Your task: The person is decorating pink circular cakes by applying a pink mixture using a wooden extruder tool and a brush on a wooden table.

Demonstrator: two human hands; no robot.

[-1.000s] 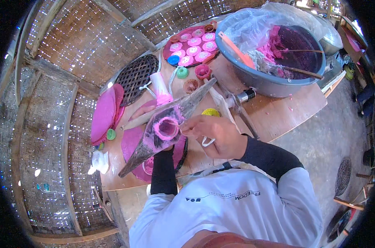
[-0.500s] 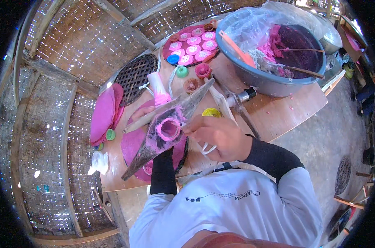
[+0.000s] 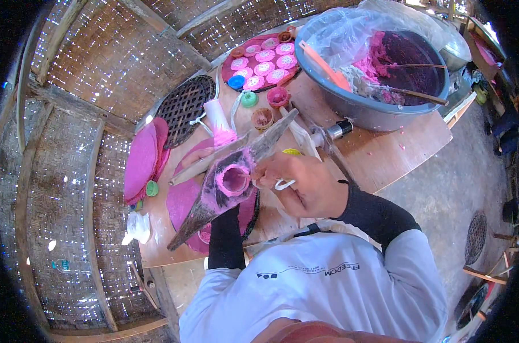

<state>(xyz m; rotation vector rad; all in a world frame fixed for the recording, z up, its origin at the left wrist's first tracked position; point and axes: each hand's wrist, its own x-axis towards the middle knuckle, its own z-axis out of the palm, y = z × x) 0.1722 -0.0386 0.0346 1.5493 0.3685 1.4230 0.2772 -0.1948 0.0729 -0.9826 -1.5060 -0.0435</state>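
A long, pointed wooden press (image 3: 193, 226) lies slantwise in front of me. Pink paste (image 3: 249, 157) is smeared round its round hole. My left hand (image 3: 196, 156) grips the press from beneath, its fingers partly showing past a wooden bar (image 3: 208, 164); the palm is hidden. My right hand (image 3: 299, 183) is at the right edge of the hole, fingers drawn together; their tips are blurred and whatever they hold cannot be made out. A white loop (image 3: 283, 184) hangs on this hand. Beyond the bar stands a white cylinder (image 3: 216, 117) with pink paste at its lower end.
A big grey tub (image 3: 362, 114) of pink and white mixture stands at the back right. Pink-and-white rounds cover a pink mat (image 3: 231, 68). Small cups, including a green cup (image 3: 249, 99), stand nearby. A woven tray (image 3: 186, 106) and pink cloths (image 3: 142, 157) lie left.
My right hand has turned and its fingers have moved slightly left, closer over the rim of the hole. The press and my left hand have hardly moved.
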